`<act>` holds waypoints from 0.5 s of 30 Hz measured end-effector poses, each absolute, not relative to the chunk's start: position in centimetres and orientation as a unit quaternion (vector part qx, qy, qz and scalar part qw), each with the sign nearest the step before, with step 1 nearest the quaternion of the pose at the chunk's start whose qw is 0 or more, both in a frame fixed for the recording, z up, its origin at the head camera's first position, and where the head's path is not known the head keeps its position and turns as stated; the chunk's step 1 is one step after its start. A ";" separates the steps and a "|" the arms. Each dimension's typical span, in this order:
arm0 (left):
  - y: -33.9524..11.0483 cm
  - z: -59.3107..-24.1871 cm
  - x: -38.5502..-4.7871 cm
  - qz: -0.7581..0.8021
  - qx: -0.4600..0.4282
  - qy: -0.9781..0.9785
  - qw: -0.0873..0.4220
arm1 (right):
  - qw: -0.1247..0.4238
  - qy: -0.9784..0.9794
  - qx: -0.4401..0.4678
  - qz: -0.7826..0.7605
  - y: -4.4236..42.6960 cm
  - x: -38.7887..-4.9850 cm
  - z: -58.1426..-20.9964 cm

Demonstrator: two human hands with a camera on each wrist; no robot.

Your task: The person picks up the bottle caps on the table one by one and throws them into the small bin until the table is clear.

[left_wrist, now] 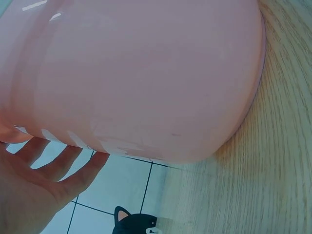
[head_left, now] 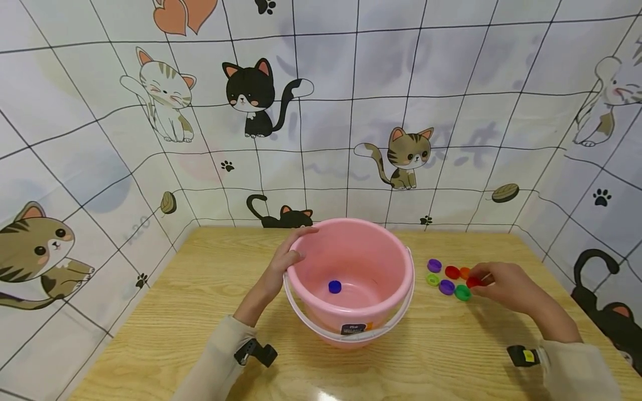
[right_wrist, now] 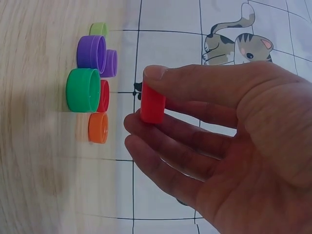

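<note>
Tbl [head_left: 215, 273]: gap btwn bkt [head_left: 361, 250] & caps [head_left: 447, 287]; L hand [head_left: 277, 266] grips rim [head_left: 346, 309], R hand [head_left: 509, 285] red cap [right_wrist: 153, 106].

L hand [head_left: 275, 270] gripped, L thumb [head_left: 291, 258] apart from L fingers [left_wrist: 80, 178], which were spread w/ gaps btwn; L wrist [head_left: 249, 308] just behind hand, L forearm [head_left: 215, 356] slanting up to it. R hand [head_left: 509, 284] pinched, R thumb [right_wrist: 195, 82] opp. R fingers [right_wrist: 161, 165], these slightly bent; R wrist [head_left: 558, 322] just behind.

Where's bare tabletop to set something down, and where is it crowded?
Bare: the tabletop between the left hand and the left wall, and the near stretch between the pink bucket and right sleeve. Crowded: right of the bucket, where six loose caps lie beside the right hand.
</note>
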State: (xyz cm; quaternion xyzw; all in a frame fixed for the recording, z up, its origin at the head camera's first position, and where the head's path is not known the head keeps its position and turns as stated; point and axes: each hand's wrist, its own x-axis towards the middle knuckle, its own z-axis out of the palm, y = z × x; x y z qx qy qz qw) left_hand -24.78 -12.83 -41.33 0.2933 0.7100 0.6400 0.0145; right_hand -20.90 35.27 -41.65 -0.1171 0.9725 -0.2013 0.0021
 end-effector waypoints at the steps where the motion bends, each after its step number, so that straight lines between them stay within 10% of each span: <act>1: -12.8 -41.3 -24.8 0.641 0.293 0.709 0.015 | 0.001 0.972 -0.119 -0.201 35.2 -20.9 -41.6; 15: -12.8 -41.4 -24.9 0.633 0.284 0.720 0.010 | -0.004 0.970 -0.140 -0.200 34.8 -20.8 -41.9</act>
